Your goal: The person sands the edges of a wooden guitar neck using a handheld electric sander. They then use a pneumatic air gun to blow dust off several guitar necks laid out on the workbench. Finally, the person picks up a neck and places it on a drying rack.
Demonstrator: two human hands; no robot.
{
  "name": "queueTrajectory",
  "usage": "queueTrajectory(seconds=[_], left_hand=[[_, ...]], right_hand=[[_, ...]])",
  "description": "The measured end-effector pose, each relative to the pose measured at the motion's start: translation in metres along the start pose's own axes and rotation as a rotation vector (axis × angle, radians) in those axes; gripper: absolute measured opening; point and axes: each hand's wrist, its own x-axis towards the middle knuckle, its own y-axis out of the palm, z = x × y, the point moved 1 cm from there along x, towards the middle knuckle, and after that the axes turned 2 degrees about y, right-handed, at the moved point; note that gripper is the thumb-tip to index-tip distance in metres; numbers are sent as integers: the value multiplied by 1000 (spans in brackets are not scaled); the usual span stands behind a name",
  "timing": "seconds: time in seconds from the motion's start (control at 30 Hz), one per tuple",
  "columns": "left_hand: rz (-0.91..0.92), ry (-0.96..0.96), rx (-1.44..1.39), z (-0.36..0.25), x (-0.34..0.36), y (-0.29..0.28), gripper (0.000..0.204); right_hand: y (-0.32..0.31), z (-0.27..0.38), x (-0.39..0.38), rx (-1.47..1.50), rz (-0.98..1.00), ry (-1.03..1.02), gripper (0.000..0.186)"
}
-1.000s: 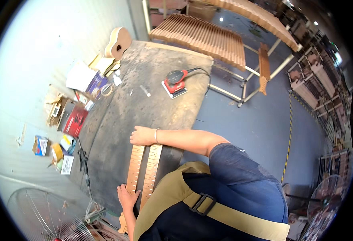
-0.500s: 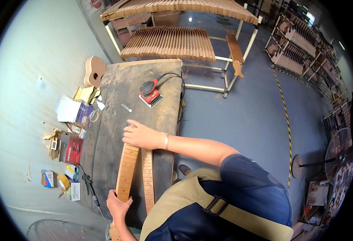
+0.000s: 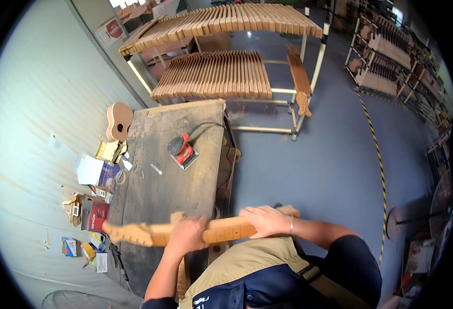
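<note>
A wooden guitar neck [image 3: 221, 230] lies crosswise close before my body, its headstock pointing left and the end near my right hand slightly higher. My left hand [image 3: 187, 236] is wrapped around it beside the headstock. Near the other end, my right hand [image 3: 268, 221] grips it from above, the fingers partly blurred. Under the held neck, a second guitar neck [image 3: 183, 278] rests lengthwise on the workbench, mostly covered by my left arm and the first neck.
On the dark workbench [image 3: 149, 198] sit a red and black sander [image 3: 183, 150] with its cord and a small white tube [image 3: 156, 169]. A ukulele-shaped body [image 3: 118, 121], boxes and tape line the wall. Beyond stands a rack [image 3: 283, 91] full of necks.
The guitar neck has turned from lengthwise to crosswise and come nearer my body. My right hand has moved right and toward me; my left hand has shifted its hold toward the headstock.
</note>
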Motion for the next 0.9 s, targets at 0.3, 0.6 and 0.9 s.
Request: queueTrajectory(seconds=[0.3, 0.6, 0.9], left_hand=[[-497, 163, -52, -116, 224, -4, 82], [-75, -162, -1629, -188, 407, 77, 70], [-302, -248, -1732, -167, 600, 37, 45]], right_hand=[[-90, -168, -103, 224, -302, 550, 65], [-180, -240, -115, 345, -542, 792, 73], [-231, -345, -59, 321, -633, 708, 134]])
